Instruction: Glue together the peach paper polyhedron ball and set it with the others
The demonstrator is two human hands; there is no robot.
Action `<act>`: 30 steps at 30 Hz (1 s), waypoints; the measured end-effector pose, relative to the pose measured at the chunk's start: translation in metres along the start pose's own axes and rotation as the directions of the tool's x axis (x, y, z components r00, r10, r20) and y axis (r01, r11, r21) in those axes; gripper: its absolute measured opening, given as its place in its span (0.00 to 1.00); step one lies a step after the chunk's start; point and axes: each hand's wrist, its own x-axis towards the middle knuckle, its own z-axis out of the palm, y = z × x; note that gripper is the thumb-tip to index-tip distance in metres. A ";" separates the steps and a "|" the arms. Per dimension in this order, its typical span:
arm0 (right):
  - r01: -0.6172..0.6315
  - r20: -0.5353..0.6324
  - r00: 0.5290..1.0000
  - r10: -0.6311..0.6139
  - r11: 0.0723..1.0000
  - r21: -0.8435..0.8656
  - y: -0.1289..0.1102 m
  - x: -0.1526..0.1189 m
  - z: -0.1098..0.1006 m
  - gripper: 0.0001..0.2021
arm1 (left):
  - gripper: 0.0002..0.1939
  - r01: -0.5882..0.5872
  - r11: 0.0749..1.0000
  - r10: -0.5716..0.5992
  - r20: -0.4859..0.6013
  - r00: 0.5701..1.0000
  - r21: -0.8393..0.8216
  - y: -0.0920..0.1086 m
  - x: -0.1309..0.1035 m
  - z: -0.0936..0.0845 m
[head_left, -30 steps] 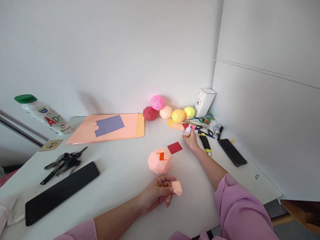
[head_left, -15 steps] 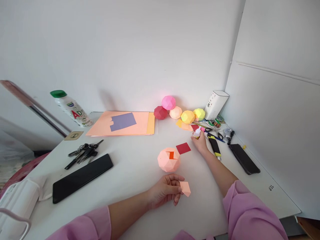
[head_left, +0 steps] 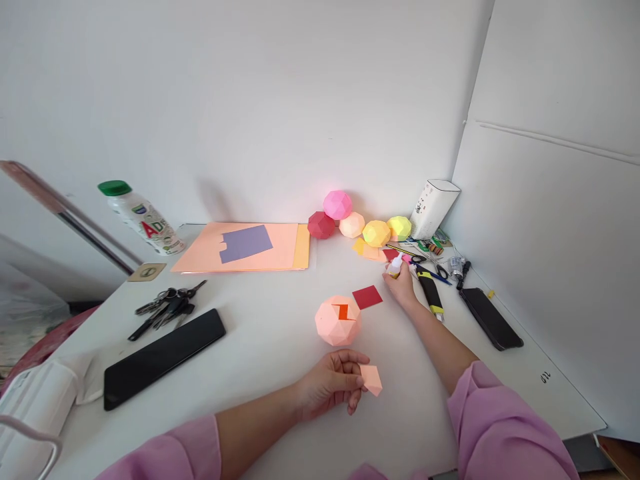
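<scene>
Between thumb and fingers my left hand (head_left: pixel 333 383) pinches a small folded piece of peach paper (head_left: pixel 371 379). Just beyond that hand sits a faceted peach paper ball (head_left: pixel 336 324) with an angular opening near its top, orange-red inside. My right hand (head_left: pixel 400 283) reaches to the back right, its fingers closed around a small white glue bottle (head_left: pixel 395 265) whose nozzle points up. A dark red paper square (head_left: pixel 367 297) lies flat between the ball and my right hand.
Several faceted paper balls (head_left: pixel 337 205) stand along the wall. A utility knife (head_left: pixel 430 293), scissors (head_left: pixel 441 271) and a dark phone-like object (head_left: pixel 491 319) lie at right. To the left are stacked paper sheets (head_left: pixel 287 247), keys (head_left: pixel 167 308), a black slab (head_left: pixel 165 359) and a white bottle (head_left: pixel 145 220).
Both hands keep nearly the same place and the same holds. The view has shifted very slightly; the objects on the table stay put.
</scene>
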 end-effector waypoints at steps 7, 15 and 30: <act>-0.008 -0.009 1.000 0.008 1.000 -0.018 -0.001 -0.002 0.001 0.18 | 0.16 0.024 1.000 -0.024 -0.015 1.000 0.014 -0.002 -0.001 -0.003; -0.031 0.018 0.999 0.032 0.998 -0.054 -0.001 -0.003 0.002 0.24 | 0.17 0.023 0.998 -0.022 -0.014 1.000 0.051 -0.002 -0.002 -0.003; 0.165 0.403 0.914 -0.050 0.952 -0.256 -0.097 -0.093 -0.073 0.06 | 0.21 -0.084 0.987 0.093 -0.060 0.994 0.139 -0.008 -0.006 0.006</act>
